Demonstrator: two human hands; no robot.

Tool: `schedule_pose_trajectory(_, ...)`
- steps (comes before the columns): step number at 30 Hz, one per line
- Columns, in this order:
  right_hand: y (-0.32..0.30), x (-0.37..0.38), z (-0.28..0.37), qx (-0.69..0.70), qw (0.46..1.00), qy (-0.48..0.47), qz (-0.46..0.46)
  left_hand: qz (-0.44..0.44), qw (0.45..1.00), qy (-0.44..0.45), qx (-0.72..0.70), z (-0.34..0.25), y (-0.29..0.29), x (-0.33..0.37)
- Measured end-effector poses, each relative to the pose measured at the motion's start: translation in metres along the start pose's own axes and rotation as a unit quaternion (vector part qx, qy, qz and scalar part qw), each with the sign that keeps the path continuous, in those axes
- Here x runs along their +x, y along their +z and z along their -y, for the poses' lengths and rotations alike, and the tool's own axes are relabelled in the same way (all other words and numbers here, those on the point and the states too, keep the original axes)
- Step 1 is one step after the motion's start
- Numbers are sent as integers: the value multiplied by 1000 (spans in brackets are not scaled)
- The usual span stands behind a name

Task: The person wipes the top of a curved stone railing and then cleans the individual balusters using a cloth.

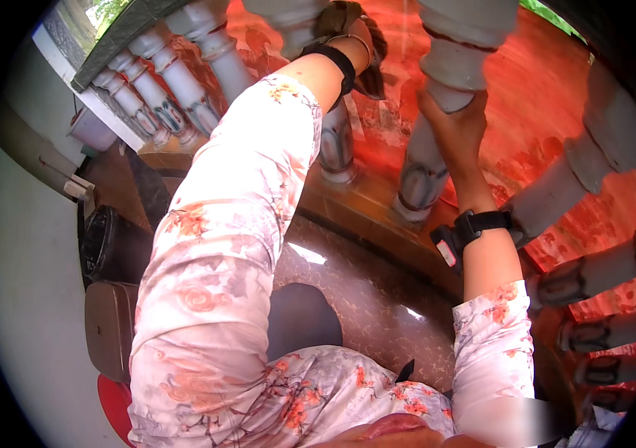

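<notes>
My left arm, in a white sleeve with orange flowers, reaches up to a grey-white baluster (288, 22) at the top of the view. A bunched dark brown cloth (371, 78) hangs around my left hand (360, 36), which is closed on it; most of the fingers are hidden. To the right, my right hand (458, 127) is wrapped round the narrow part of another baluster (461, 52), thumb on its left side. Dark straps circle both wrists, and the right one carries a small device (448, 246).
More balusters (161, 71) line the railing on both sides, above a brown tiled ledge (366, 201). Behind them is a bright red-orange surface (549, 82). A black bin (112, 243), a brown box-like object (111, 328) and a pale wall (26, 299) are at left.
</notes>
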State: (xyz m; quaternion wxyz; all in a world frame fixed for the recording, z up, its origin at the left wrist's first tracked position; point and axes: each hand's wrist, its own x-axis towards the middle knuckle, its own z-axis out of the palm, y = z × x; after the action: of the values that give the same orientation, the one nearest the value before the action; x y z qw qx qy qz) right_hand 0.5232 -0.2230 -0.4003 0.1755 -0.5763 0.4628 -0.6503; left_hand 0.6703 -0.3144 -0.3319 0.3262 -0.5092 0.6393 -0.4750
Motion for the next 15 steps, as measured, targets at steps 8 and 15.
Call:
schedule_pose_trajectory(8,2,5,-2,11,1000,-2,25,-154,968,-106,-170,-125,81,-5)
schedule_pose_trajectory(15,16,-5,2,11,998,-2,57,-125,960,102,-229,-288,184,-81)
